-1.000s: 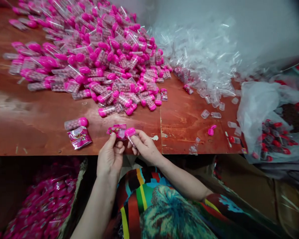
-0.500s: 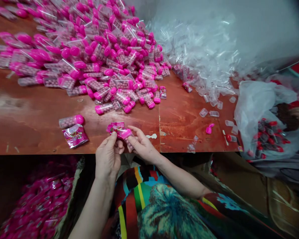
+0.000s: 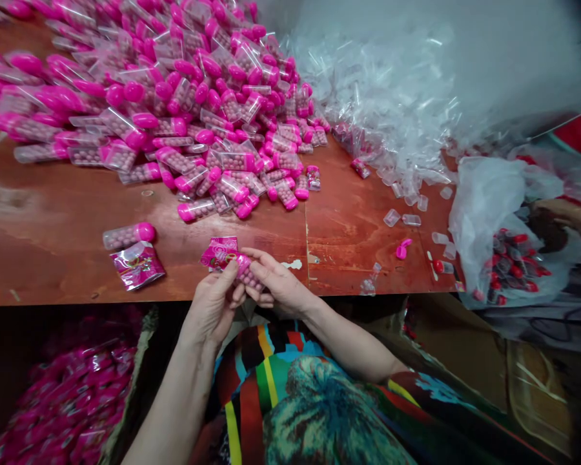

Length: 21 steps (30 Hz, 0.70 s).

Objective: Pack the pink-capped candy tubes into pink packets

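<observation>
In the head view, my left hand [image 3: 212, 303] pinches the pink wrapper [image 3: 217, 252] at the table [image 3: 53, 213] edge. My right hand [image 3: 278, 284] has its fingers [image 3: 264, 258] closed around the capsule tube [image 3: 248, 274], half inside the wrapper.

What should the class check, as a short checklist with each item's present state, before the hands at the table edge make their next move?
1. Left hand grips the pink printed foil sachet: ok.
2. Right hand holds the clear bead-filled plastic tube: ok.
3. Tube's end sits inside the sachet's mouth: cannot tell.
4. Tube's cap is closed: cannot tell, hidden.
5. Work is over the red-brown wooden table, not past its edge: ok.
6. Finished sachet lies apart from the hands: ok.
</observation>
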Each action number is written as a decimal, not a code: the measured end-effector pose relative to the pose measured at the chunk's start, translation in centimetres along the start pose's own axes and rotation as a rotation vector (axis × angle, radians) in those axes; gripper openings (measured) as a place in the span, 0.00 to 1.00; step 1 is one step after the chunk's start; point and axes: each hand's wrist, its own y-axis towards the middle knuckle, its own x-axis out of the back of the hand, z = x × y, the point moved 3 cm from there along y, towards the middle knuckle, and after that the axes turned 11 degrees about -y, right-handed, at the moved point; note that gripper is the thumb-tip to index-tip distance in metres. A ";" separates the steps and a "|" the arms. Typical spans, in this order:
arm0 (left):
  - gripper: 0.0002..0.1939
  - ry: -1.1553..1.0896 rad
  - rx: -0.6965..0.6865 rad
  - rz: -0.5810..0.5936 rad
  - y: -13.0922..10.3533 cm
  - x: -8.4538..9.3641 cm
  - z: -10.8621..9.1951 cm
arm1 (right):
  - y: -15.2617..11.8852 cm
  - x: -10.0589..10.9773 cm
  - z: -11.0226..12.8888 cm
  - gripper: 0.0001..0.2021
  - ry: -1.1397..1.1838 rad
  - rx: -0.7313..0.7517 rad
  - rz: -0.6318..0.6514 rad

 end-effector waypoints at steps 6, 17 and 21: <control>0.24 0.065 -0.028 -0.001 0.2 0.0 0.1 | -0.8 -0.2 -0.6 0.26 -0.017 0.073 -0.113; 0.21 0.199 -0.005 0.014 0.1 0.7 0.6 | 0.1 0.2 -0.6 0.26 0.357 -0.032 -0.018; 0.20 0.177 -0.046 0.016 0.5 0.2 0.8 | 0.4 0.0 -1.6 0.27 0.249 -0.014 -0.083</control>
